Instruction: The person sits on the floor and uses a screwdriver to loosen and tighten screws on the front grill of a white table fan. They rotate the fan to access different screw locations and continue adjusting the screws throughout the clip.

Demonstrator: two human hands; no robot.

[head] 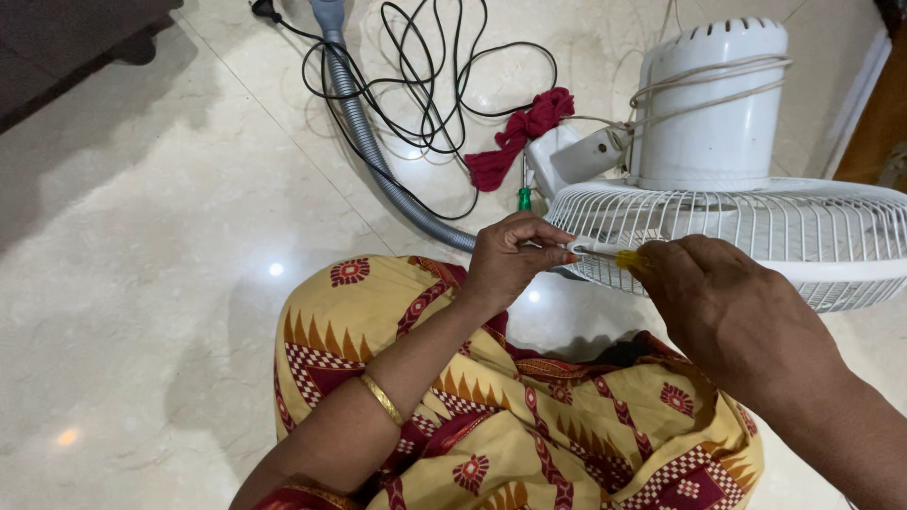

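My patterned yellow cloth covered my lap, nearest the lens. My right hand closed round a yellow-handled tool, hiding most of its handle. My left hand pinched the tool's pale end at the white fan guard, at two o'clock. A green screwdriver lay partly hidden behind.
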